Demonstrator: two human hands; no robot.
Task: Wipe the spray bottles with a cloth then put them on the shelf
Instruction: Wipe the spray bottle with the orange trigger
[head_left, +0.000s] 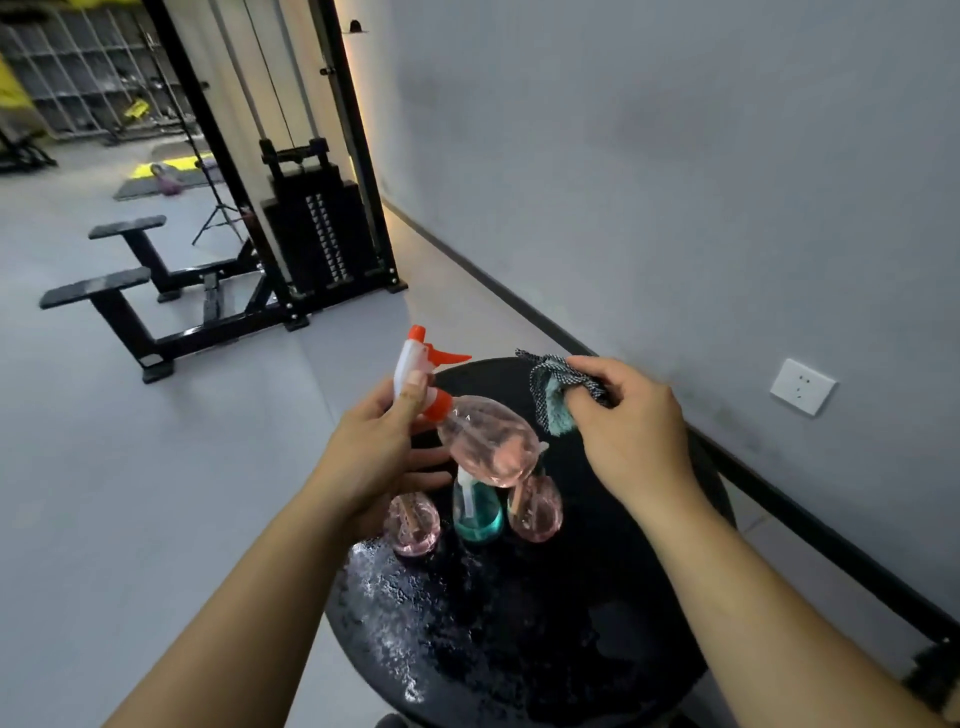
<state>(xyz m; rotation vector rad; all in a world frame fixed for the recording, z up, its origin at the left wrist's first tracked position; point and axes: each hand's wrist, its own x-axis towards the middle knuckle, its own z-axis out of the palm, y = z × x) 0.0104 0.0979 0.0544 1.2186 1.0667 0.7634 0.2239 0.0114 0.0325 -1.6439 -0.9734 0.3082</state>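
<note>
My left hand (382, 447) grips a pink spray bottle (488, 441) by its white and orange trigger head, tilted with the body pointing right, above the round black table (519, 649). Just right of the bottle, my right hand (631, 423) holds a bunched teal and checked cloth (558, 395), a little apart from it. Three more bottles stand on the table below: a pink one (413, 525) on the left, a teal one (478, 512) in the middle and another pink one (537, 512) on the right. No shelf is in view.
The table top is wet near its front. A grey wall with a white socket (802, 387) runs along the right. A black cable weight machine (322, 228) and its bench legs (130, 312) stand on the grey floor to the left.
</note>
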